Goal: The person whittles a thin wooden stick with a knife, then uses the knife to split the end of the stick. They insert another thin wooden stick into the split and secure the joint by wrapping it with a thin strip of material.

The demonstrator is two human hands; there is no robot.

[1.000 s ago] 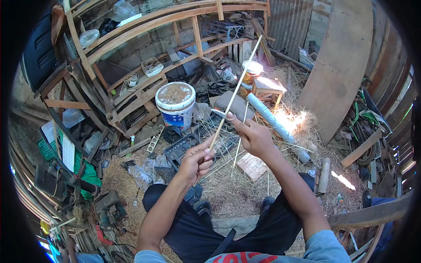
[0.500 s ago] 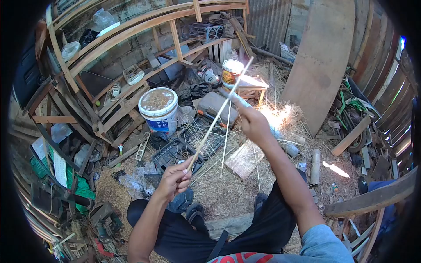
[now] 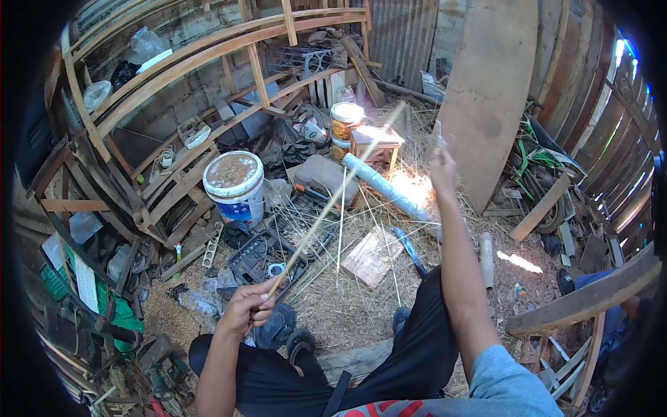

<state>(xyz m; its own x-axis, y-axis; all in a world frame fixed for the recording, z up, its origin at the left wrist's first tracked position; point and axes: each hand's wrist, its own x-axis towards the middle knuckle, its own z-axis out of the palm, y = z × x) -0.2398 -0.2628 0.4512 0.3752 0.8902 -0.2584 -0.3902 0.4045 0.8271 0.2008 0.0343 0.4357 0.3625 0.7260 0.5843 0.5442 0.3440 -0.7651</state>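
Left hand point(image 3: 246, 306): its fingers were wrapped round the lower part of a pale stick point(image 3: 315, 229), probably to steady that end while most of the length ran free.
Pale stick: one was in hand, slanting up and away above the floor point(image 3: 347, 316), its far part blurred.
Right hand point(image 3: 443, 170): its fingers were folded on what looked like a narrow blade point(image 3: 438, 132), tip upward; blur hid the exact grip.
Narrow blade: one, held well apart from the stick, perhaps to keep its edge off the wood.
Loose sticks point(image 3: 342, 229): several lay about on the floor, too tangled to count.
Block point(image 3: 373, 257): one flat, pale piece lay before the feet, within easy reach.
Blue-handled tool point(image 3: 410, 250): one lay just beside the block, likely set down close for convenience.
Bucket point(image 3: 233, 184): one large white one stood upright.
Pails point(image 3: 345, 115): two smaller ones, apparently stacked to save room, stood beside one stool point(image 3: 379, 142).
Pipe point(image 3: 389, 187): one long blue-grey length lay aslant in front of the stool.
Board point(image 3: 490, 97): one broad sheet stood tilted, presumably leaned back for storage.
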